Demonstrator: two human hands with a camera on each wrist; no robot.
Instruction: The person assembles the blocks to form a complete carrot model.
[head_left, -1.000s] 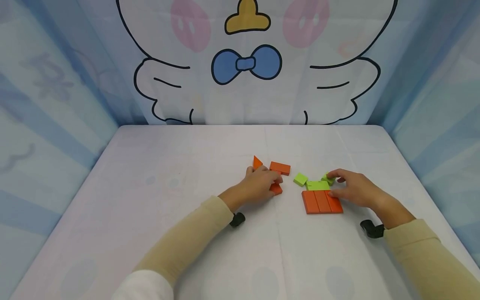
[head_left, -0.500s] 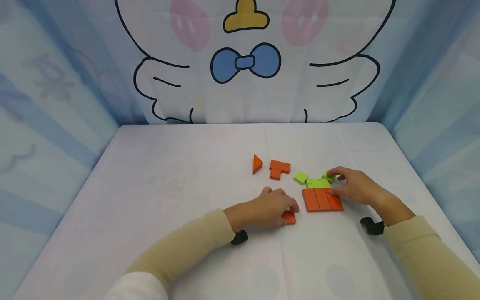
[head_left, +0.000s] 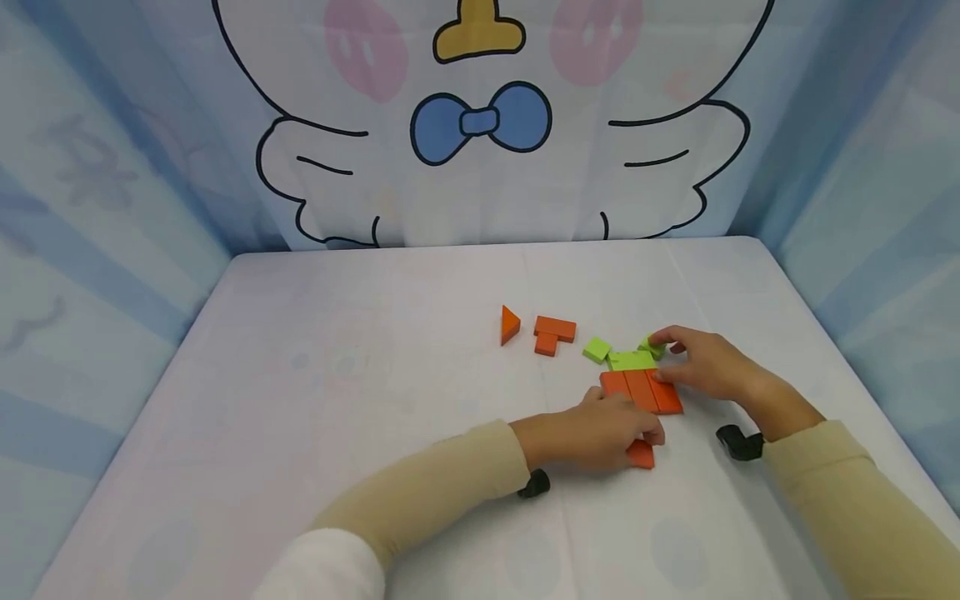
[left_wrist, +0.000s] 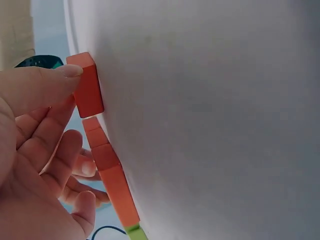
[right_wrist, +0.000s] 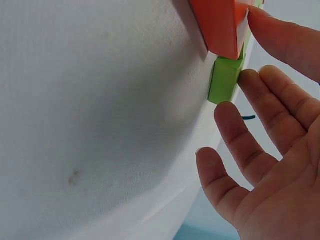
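My left hand [head_left: 603,429] pinches an orange block [left_wrist: 90,90] between thumb and fingers, just in front of a flat row of orange blocks [head_left: 660,395]. At the row's far edge lies a green block [head_left: 632,361], with a small green block [head_left: 597,350] at its left corner. My right hand [head_left: 712,367] rests at the right end, its fingertips touching another green block [right_wrist: 225,82]. The right thumb lies against the end orange block [right_wrist: 220,27], and the other fingers are loosely spread. The left hand partly covers the row in the head view.
Left of the arrangement, two orange blocks [head_left: 555,327] touch in a T shape. An orange triangular block [head_left: 510,325] lies farther left. All rest on a white-covered table [head_left: 375,375] with a printed curtain [head_left: 487,192] behind it.
My left hand has carried the orange block from beside the T-shaped pair, toward me and then right, to the near side of the orange row. The right hand has stayed in place.
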